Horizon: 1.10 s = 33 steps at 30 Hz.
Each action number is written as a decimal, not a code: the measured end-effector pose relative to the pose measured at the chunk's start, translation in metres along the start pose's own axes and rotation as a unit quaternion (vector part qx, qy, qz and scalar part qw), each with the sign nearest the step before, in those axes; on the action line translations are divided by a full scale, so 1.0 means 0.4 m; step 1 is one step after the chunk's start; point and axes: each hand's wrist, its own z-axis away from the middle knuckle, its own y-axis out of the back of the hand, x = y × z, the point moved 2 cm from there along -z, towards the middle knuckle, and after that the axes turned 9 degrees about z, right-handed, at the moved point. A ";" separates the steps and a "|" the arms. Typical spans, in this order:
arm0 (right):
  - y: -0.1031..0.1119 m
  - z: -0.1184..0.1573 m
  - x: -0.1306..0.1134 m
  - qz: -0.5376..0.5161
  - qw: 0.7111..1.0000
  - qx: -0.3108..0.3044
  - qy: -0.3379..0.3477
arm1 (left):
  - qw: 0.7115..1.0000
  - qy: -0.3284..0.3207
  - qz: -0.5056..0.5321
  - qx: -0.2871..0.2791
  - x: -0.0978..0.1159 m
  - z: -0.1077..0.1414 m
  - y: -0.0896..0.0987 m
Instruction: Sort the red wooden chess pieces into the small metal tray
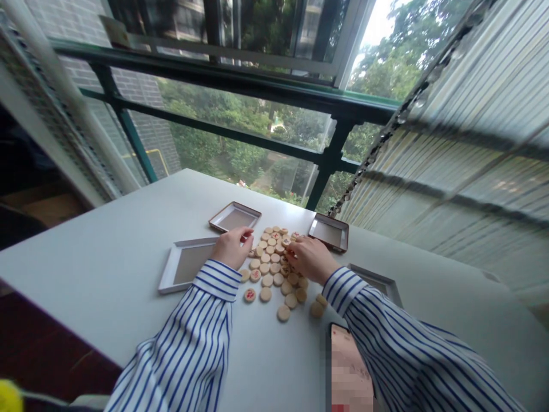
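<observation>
Many round wooden pieces (267,280) lie in a loose heap on the white table; a few show red or dark characters, the others are blank side up. At the heap's left edge is my left hand (234,247), its thumb and fingers curved with a gap between the tips and nothing visible in them. My right hand (312,258) reaches over the heap's right side, fingers bent down onto the pieces near a marked one (286,242). Whether its fingertips hold a piece is hidden. One piece with a red character (250,295) lies at the front left of the heap.
Open box parts lie around the heap: a small one (235,217) behind left, a larger one (193,263) left, a small one (329,231) behind right, another (377,281) partly under my right sleeve. A phone (349,363) lies front right. Railing and window stand beyond the table (107,246).
</observation>
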 end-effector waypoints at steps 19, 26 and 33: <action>0.009 0.016 0.034 -0.083 0.996 0.006 -0.044 | 0.975 -0.108 -0.088 -0.175 -0.046 0.003 -0.055; 0.011 0.008 0.036 -0.143 0.988 0.036 -0.039 | 0.972 -0.094 -0.113 -0.185 -0.052 0.006 -0.051; 0.022 -0.039 0.021 -0.198 0.979 0.027 -0.029 | 0.975 -0.086 -0.104 -0.174 -0.046 0.009 -0.044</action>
